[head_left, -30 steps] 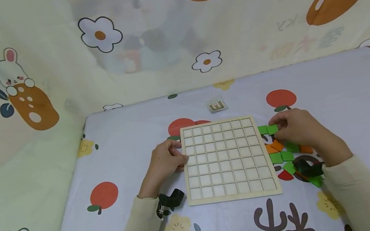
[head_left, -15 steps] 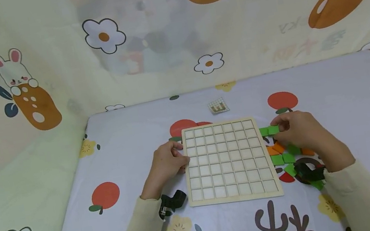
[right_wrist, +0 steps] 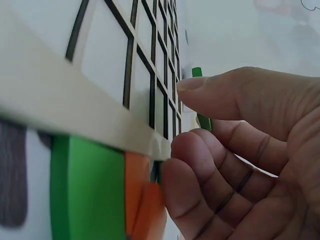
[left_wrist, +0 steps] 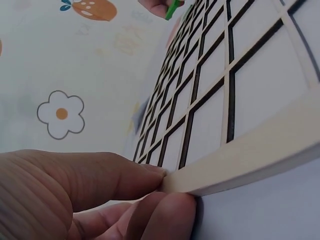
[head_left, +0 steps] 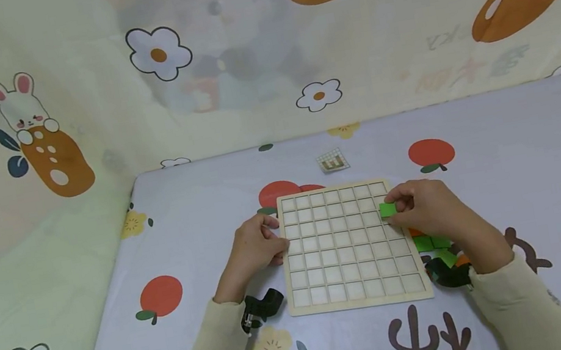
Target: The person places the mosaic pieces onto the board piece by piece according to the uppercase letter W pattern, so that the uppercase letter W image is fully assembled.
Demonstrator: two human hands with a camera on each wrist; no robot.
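A pale wooden grid board [head_left: 360, 303] lies flat on the table, its square cells bare. At its left edge my left hand [head_left: 252, 245] pinches the rim; in the left wrist view the thumb [left_wrist: 125, 177] lies on top of the wood and the fingers curl below. My right hand [head_left: 425, 209] holds a green square tile [head_left: 388, 209] between thumb and fingers, over the board's right columns. Several green tiles [head_left: 423, 244] and some orange tiles [right_wrist: 132, 182] lie loose against the board's right edge, partly hidden by my right hand and wrist.
A small picture card [head_left: 332, 160] with a grid pattern lies behind the board. Black wrist cameras sit on both wrists, the left one [head_left: 263, 305] close to the board's edge. A printed cloth covers the table [head_left: 196, 201], and a patterned curtain [head_left: 243, 82] hangs behind it.
My right hand has picked a green tile from the loose ones and moved left with it over the board's right side. The left hand stays at the board's left edge.
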